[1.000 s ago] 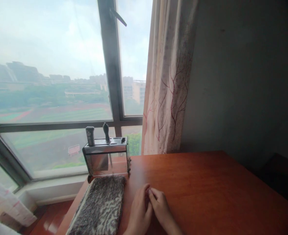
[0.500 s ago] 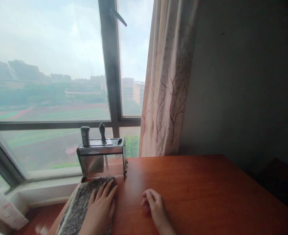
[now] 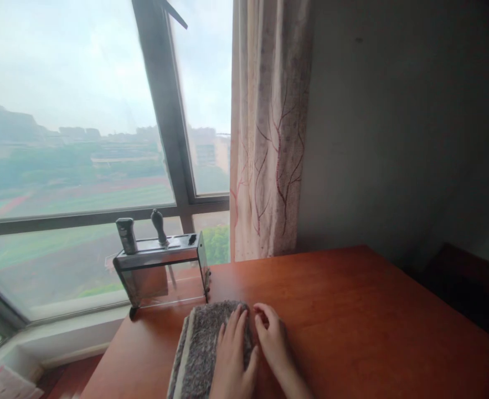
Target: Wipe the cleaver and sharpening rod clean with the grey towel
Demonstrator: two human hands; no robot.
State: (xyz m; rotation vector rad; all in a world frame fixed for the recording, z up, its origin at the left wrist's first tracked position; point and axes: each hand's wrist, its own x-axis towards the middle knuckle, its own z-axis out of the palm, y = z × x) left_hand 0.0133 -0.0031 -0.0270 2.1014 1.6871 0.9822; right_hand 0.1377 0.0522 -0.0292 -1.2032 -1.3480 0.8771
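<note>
A grey, fuzzy folded cloth point(image 3: 200, 346) with pale edges lies on the brown wooden table near its front. My left hand point(image 3: 233, 354) rests flat on top of it, fingers stretched out toward the far edge and thumb out to the right. Just off the cloth's right side is my right hand point(image 3: 273, 335), its fingers curled in toward the thumb. Nothing shows in it, and I cannot tell whether its fingertips touch the cloth.
A knife block point(image 3: 165, 274) with clear sides and a metal top stands behind the cloth, two handles sticking up. The wooden table point(image 3: 331, 310) stretches right toward a grey wall. Beyond are a window point(image 3: 82, 166) and a patterned curtain point(image 3: 269, 138).
The cloth has slid right across the table under my left hand, away from the knife block. My right hand is now close beside it. The view has tilted and shifted.
</note>
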